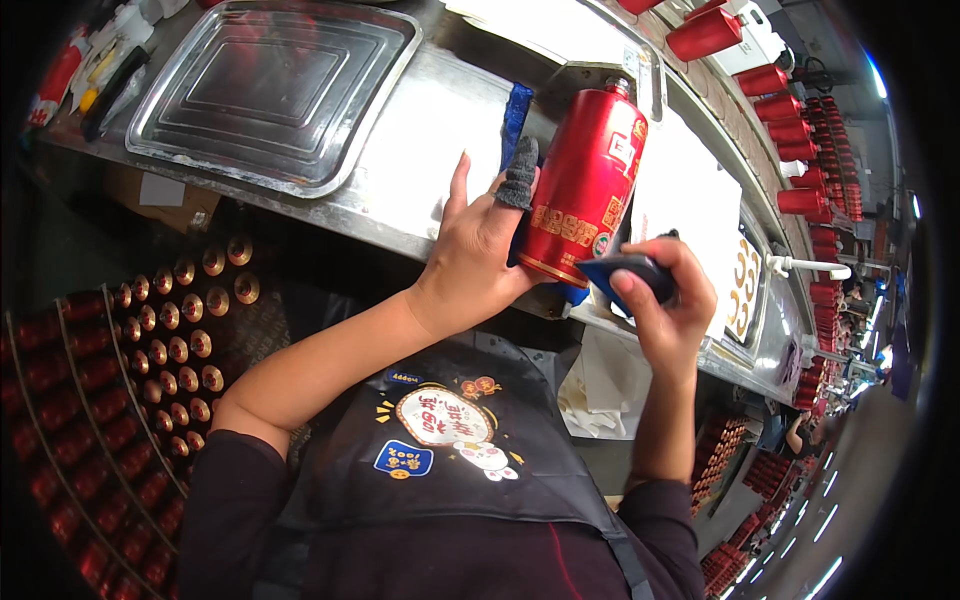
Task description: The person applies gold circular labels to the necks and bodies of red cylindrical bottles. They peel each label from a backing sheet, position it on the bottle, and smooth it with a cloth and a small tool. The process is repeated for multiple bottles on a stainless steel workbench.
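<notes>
A glossy red bottle [578,185] with gold print and a pale label patch lies tilted on the bench, its neck pointing away from me. My left hand [478,240] grips its left side near the base, with one finger lifted and a grey knitted sleeve on another. My right hand [672,305] holds a small scraper [640,275] with a dark handle and a blue blade. The blade's tip is close to the bottle's lower right edge; whether they touch I cannot tell. Blue padding [515,115] shows beside and under the bottle, partly hidden.
A metal tray [275,90] sits at the far left. Gold decals lie on a sheet [742,285] at the right, near a white tap-like pipe [808,267]. Red bottles [790,132] line a conveyor beyond. Racks of gold-capped bottles [170,350] stand lower left.
</notes>
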Tool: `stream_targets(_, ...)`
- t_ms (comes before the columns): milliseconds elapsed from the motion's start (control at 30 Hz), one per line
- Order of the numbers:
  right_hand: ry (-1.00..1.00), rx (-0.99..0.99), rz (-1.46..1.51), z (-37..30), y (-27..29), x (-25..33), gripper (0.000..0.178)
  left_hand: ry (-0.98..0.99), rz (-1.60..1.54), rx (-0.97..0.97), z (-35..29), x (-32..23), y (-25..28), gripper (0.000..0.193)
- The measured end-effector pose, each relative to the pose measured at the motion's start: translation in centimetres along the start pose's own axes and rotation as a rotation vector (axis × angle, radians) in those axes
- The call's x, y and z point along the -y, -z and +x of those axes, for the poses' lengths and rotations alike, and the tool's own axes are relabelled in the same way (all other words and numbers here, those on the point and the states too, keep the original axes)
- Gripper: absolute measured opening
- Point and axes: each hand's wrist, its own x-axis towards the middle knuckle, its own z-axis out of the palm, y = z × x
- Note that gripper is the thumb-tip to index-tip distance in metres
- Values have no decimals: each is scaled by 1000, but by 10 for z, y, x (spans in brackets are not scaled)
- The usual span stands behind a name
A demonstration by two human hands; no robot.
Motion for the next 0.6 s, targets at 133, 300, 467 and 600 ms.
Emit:
stream_targets(133, 216, 159, -169, 61, 0, -7, 19, -14, 23, 1, 0, -3, -1, 84)
stream_targets(300, 223, 245, -119, 86, -1, 20, 22, -54, 37, -62, -2, -6, -2, 83)
stream_targets(467, 235, 345, -358, 101, -18, 27, 25, -26, 40, -51, 0, -11, -4, 89)
stream_targets(600, 349, 44, -226, 93, -17, 10, 20, -19, 55, -42, -2, -10, -4, 98)
